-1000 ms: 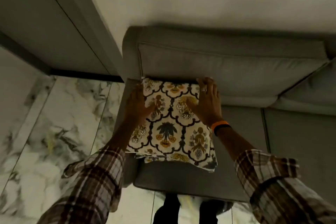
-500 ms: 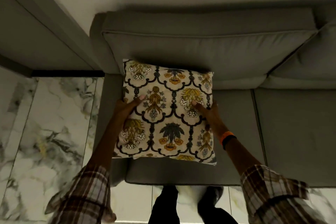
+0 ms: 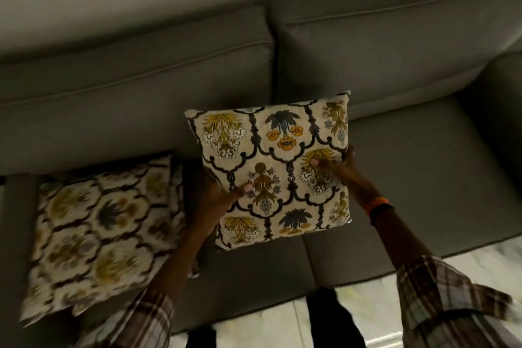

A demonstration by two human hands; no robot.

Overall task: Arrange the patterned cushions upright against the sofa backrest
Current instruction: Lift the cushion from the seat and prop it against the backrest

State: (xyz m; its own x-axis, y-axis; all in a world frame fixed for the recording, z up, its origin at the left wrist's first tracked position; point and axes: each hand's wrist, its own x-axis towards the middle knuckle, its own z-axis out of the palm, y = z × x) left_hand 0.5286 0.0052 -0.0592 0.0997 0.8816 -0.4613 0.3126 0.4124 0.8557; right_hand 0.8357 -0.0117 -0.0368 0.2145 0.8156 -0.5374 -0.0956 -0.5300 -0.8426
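Observation:
I hold a cream cushion with black scrollwork and yellow flowers (image 3: 279,158) in the air over the middle of the grey sofa. My left hand (image 3: 223,198) grips its left edge with the thumb on the front. My right hand (image 3: 343,169) grips its right edge the same way. A second cushion with the same pattern (image 3: 99,229) lies flat on the left seat, blurred, its far edge near the sofa backrest (image 3: 141,93).
The sofa's right seat (image 3: 423,178) and right back cushion (image 3: 381,51) are bare. An armrest (image 3: 497,110) rises at the far right. Marble floor (image 3: 367,305) shows in front of the sofa, with my legs against its front edge.
I have lifted a patterned cushion off the left seat and carried it right, toward the sofa's middle. My view has shifted right; a second cushion now shows lying on the left seat.

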